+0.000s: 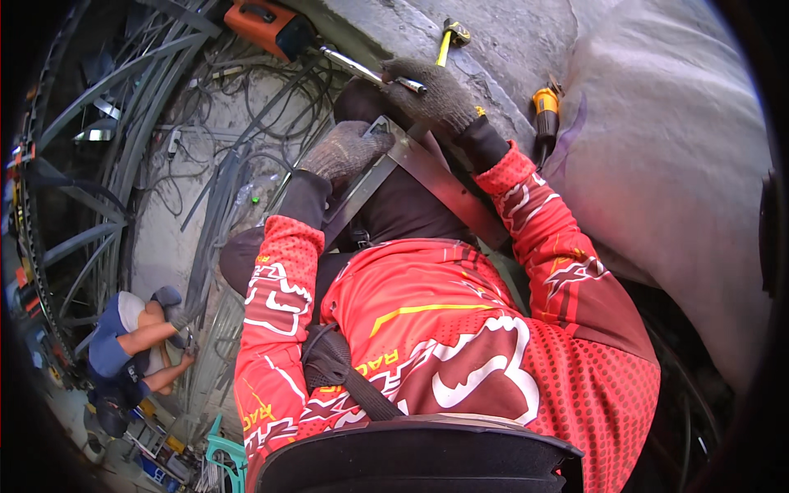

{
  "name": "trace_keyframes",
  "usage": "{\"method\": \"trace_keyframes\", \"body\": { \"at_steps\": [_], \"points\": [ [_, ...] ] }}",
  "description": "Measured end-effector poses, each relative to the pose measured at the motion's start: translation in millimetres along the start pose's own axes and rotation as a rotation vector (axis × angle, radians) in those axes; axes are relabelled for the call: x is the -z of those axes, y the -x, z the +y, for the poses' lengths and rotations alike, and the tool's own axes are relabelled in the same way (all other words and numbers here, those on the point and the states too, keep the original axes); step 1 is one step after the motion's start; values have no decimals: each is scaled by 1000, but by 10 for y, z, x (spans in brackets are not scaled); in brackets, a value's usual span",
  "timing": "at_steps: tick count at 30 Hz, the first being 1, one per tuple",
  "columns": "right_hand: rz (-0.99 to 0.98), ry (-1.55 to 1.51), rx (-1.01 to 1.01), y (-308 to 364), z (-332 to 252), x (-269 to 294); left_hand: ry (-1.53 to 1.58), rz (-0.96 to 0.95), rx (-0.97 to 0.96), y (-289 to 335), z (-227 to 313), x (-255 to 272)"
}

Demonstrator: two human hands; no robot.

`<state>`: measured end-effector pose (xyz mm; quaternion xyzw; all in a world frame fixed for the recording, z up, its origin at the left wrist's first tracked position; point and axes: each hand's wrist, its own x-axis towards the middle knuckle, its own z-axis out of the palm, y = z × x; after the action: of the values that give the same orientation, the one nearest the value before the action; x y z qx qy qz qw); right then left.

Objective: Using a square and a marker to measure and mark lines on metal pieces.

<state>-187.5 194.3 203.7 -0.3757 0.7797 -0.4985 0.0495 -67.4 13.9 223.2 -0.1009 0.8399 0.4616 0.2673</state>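
Note:
My left hand (349, 152), in a grey knit glove, is closed on one arm of a flat metal frame piece (440, 181), near its corner. The two arms of this piece form a V across my lap and thighs. Beyond it, my right hand (431, 99), gloved too, curls around a slim silver rod-like tool (352, 66); its dark-tipped end (411, 85) pokes out between the fingers. Just past that hand, a tape measure (457, 33) lies on the concrete with its yellow blade (444, 51) pulled out toward the glove.
An orange machine (267, 29) with a handle stands at the far left, cables around it. A yellow-and-black power tool (545, 119) lies to the right beside grey sheeting (674, 164). Metal strips (218, 205) cover the left floor. Another person (136, 345) crouches lower left near a teal stool (226, 452).

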Motion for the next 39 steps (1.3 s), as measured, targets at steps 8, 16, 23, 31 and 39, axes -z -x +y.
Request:
{"method": "trace_keyframes", "body": {
  "at_steps": [8,16,23,31,39],
  "points": [
    [5,-21,-36,15,-123,29,-32,6,13,15,20,16],
    [19,-9,-15,16,-136,37,23,-6,61,75,127,38],
    [19,-4,-40,30,-184,52,-60,5,10,74,127,56],
    [66,-47,14,47,-174,47,78,-63,22,74,57,54],
    [61,-7,-4,50,-112,22,148,-55,39,31,23,-2]
  ]
}}
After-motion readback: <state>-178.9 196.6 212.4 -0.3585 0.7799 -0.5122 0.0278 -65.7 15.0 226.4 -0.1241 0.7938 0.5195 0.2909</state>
